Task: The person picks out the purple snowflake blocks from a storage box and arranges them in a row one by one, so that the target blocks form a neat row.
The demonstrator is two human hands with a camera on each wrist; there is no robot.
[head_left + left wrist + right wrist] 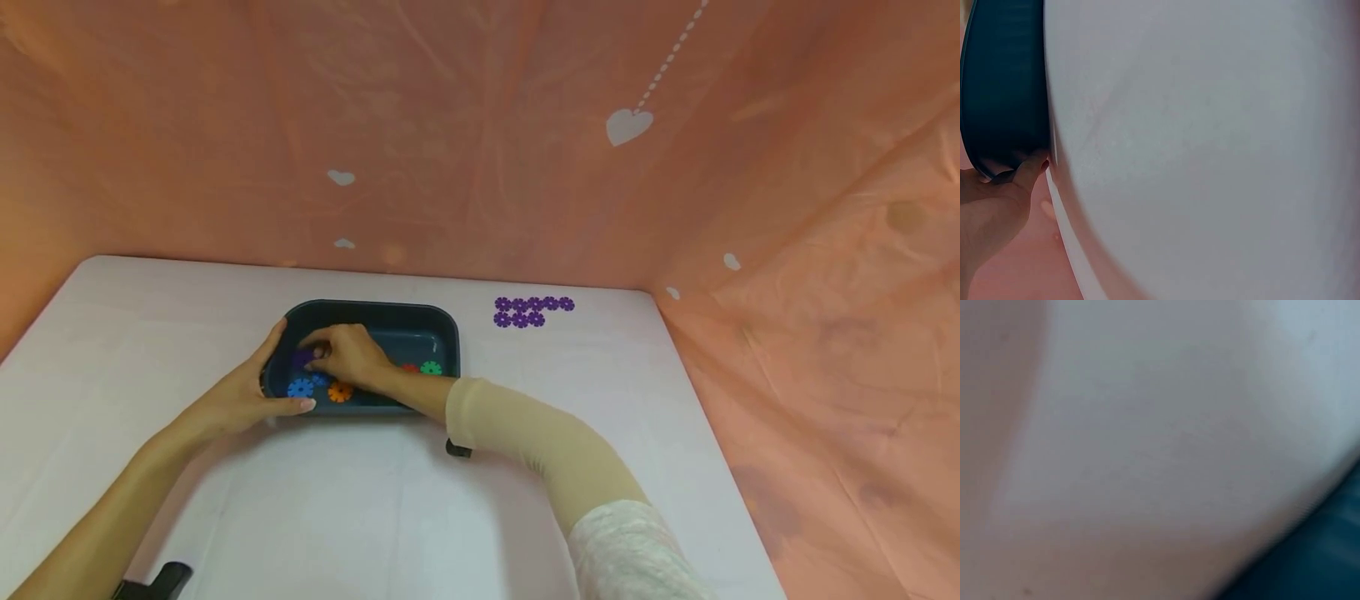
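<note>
A dark blue tray [420, 316] sits on the white table, with blue [300, 388], orange [341, 391], red and green [431, 367] snowflake discs inside. My right hand [347, 354] reaches into the tray and pinches a purple disc [303, 358] at its left end. Around the tray's left corner my left hand [255, 392] curls, thumb along the front wall. The left wrist view shows that thumb [1025, 172] against the tray wall [1004, 81]. The right wrist view is blurred, showing only table and a dark tray corner [1316, 562].
Several joined purple discs [531, 311] lie flat on the table [187, 333] right of the tray. Orange plastic sheeting [480, 133] with white hearts walls the back and right. A small black object [458, 449] lies under my right forearm.
</note>
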